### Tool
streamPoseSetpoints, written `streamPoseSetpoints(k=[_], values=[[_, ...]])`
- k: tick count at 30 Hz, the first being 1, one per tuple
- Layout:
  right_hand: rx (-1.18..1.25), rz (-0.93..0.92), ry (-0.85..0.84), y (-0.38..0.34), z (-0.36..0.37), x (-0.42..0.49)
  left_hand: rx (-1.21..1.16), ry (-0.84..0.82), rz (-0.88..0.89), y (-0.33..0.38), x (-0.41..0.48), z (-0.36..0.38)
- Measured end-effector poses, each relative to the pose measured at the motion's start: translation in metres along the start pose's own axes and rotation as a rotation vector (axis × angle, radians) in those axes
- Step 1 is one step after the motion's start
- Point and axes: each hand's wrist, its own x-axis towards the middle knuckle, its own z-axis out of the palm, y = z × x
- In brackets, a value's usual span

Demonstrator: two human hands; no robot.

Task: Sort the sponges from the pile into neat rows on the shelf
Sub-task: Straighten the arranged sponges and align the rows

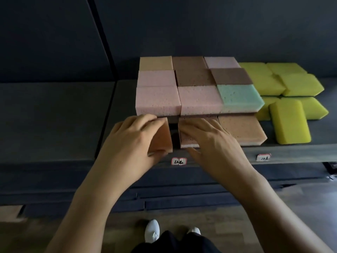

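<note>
While three rows of sponges (198,99) sit finished on the shelf (291,152), front row incomplete: left hand (127,139) grips orange sponge (161,137), right hand (215,141) rests flat on brown sponge (188,141).

A: Far wall (200,24)?
B: Dark matte panels, one slanted seam (102,37) at left.
A: Floor (87,232), near?
B: Brownish, wood-look; dark flat boards (182,199) stacked low at its far edge. Light dim
</note>
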Motion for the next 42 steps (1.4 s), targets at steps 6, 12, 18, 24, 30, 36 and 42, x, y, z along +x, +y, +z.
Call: streamPoseSetpoints(k=[6,12,18,24,30,36,42], values=[[0.019,-0.014,0.110,0.004,0.007,-0.001,-0.026,-0.021,0.032,-0.002,0.005,0.013],[0.030,0.002,0.134,0.005,0.009,-0.002,-0.036,-0.030,0.060,-0.003,0.010,0.028],[0.055,-0.017,0.152,0.009,0.013,-0.003,-0.097,0.072,0.111,-0.003,0.007,0.034],[0.080,-0.040,0.170,0.010,0.014,-0.003,-0.142,0.103,0.106,-0.002,0.002,0.035],[0.079,-0.038,0.171,0.008,0.015,-0.002,-0.115,0.132,0.148,-0.003,0.007,0.044],[0.081,-0.044,0.164,0.010,0.015,-0.002,-0.143,0.155,0.145,-0.003,0.010,0.049],[0.090,-0.028,0.167,0.008,0.015,-0.002,-0.161,0.210,0.132,0.000,0.011,0.051]])
